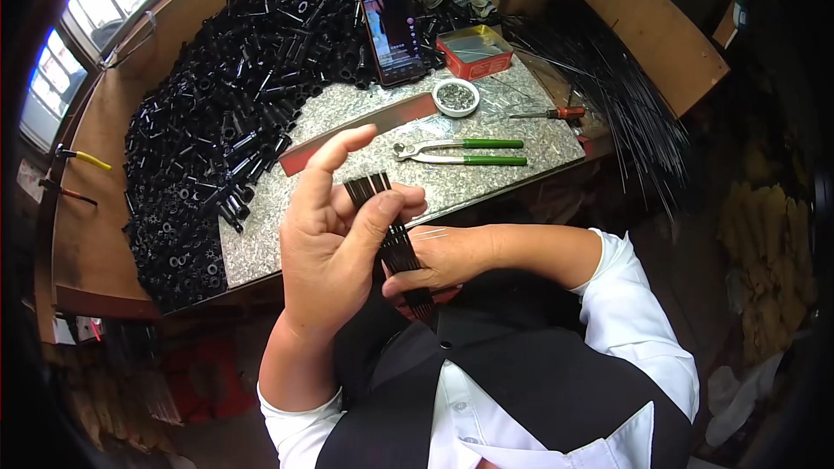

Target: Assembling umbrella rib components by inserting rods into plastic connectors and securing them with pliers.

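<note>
Rods, thin and black, sit bunched in a bundle (pixel 393 234) held over the person's lap, just short of the speckled surface (pixel 486 165). The right hand (pixel 452 256) grips the bundle with its fingers closed around it. The left hand (pixel 334 234) pinches the upper end with thumb and curled fingers, forefinger raised. Green-handled pliers (pixel 460 152) lie beyond, beside a heap of black parts (pixel 234 95).
</note>
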`<state>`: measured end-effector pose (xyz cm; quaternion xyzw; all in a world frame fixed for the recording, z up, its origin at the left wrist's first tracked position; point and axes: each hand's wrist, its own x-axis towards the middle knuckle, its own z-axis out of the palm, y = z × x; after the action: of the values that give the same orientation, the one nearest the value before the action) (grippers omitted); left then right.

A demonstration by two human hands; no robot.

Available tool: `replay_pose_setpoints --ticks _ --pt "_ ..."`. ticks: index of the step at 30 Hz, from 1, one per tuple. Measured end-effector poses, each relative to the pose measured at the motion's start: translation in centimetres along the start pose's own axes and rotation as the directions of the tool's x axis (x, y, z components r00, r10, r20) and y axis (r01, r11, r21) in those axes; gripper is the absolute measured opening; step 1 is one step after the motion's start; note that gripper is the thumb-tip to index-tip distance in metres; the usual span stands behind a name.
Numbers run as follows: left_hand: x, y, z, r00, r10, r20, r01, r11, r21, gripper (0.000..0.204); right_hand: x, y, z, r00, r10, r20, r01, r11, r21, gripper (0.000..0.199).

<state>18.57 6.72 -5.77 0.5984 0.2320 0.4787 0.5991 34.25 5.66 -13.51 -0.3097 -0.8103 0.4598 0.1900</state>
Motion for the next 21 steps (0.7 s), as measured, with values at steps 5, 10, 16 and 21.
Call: replay_pose_setpoints --ticks 5,10,16,21 --pt "-0.2 -0.1 -0.5 0.996 0.081 0.039 -0.087 0.983 0.159 0.041 -1.2 2.3 -0.3 0.985 -0.151 -0.078 0.168 0.941 0.293 0.038" --pt "-0.5 -0.2 0.0 0.989 0.091 0.113 -0.111 0.977 0.18 0.04 -0.3 2.5 0.4 0.972 -0.017 -0.236 0.144 0.836 0.529 0.037" --pt "-1.8 -1.9 -0.5 0.943 0.323 0.084 -0.329 0.943 0.058 0.087 1.3 3.8 2.6 0.888 0.054 -0.457 0.098 0.948 0.302 0.021" --pt "-3.0 -6.3 -4.1 0.92 0.27 -0.285 -0.227 0.958 0.175 0.08 1.3 4.3 2.8 0.855 0.187 -0.483 0.021 0.919 0.393 0.017"
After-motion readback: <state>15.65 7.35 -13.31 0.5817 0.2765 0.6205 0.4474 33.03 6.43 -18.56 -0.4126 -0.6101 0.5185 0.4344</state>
